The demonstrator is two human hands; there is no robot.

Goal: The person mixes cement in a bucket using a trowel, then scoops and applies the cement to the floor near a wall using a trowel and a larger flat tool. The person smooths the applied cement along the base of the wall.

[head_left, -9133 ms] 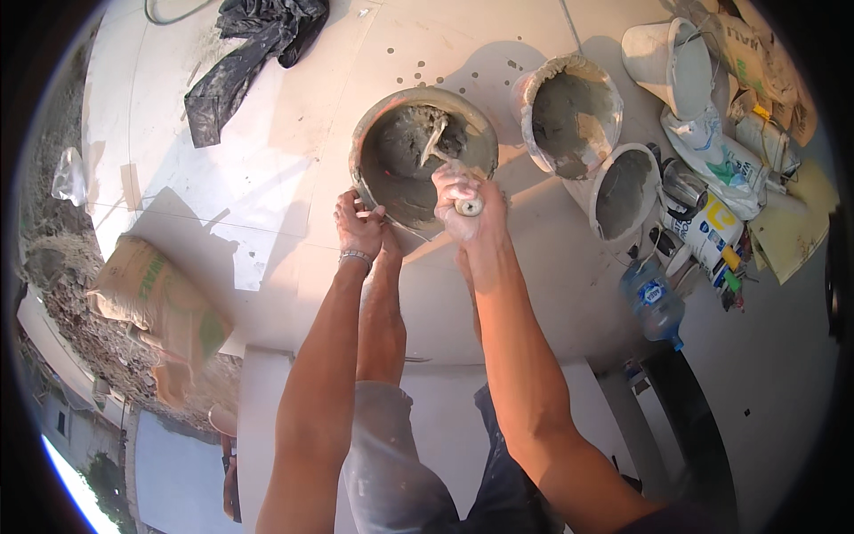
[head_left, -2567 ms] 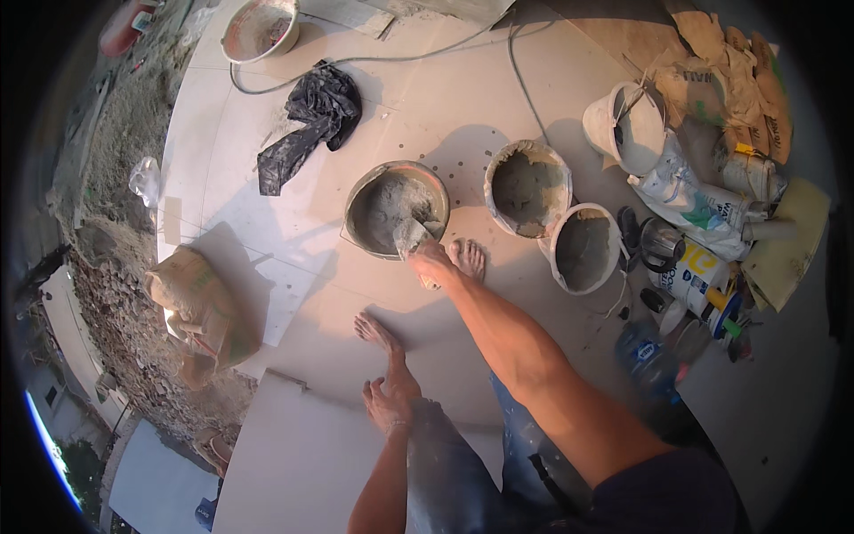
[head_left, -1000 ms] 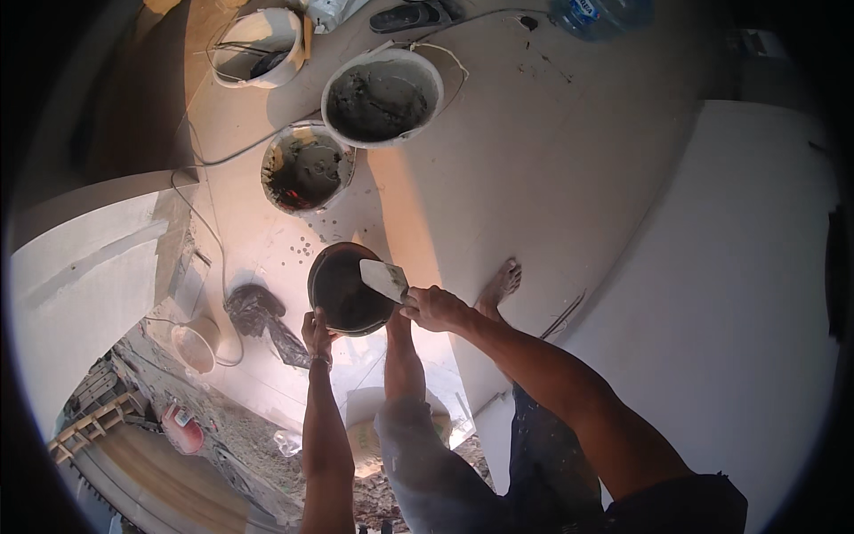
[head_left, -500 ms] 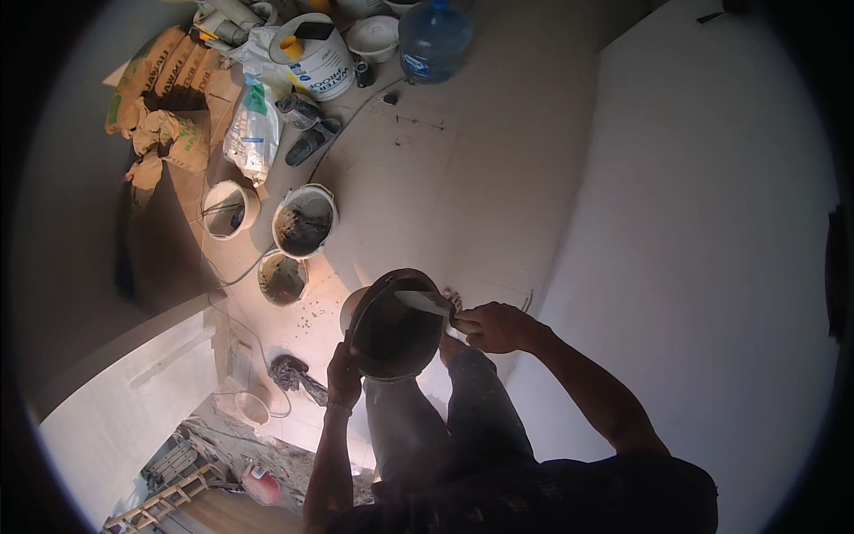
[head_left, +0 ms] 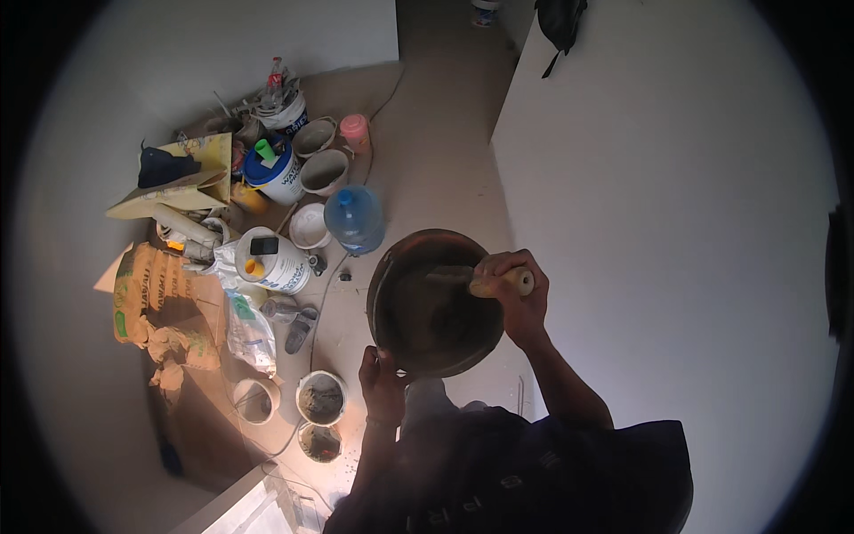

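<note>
My left hand [head_left: 381, 381] is closed on the lower left rim of a dark round mortar bucket [head_left: 418, 343], which is held up in front of my body. My right hand [head_left: 519, 296] is wrapped round the pale wooden handle of a trowel [head_left: 449, 278] at the right of the bucket. The trowel's blade lies over the dark inside of the bucket, where the contents are too dim to make out.
Buckets of grey mortar [head_left: 318, 399], torn paper sacks [head_left: 156, 294], a blue water jug [head_left: 354, 227] and white pails [head_left: 276, 262] crowd the floor on the left. A cable crosses the floor. A white wall [head_left: 676, 196] stands at my right, with a black bag [head_left: 556, 27].
I have lifted the bucket from the floor and turned toward a passage between walls. The pile of supplies has come into view on the left, and my right hand with the trowel has risen.
</note>
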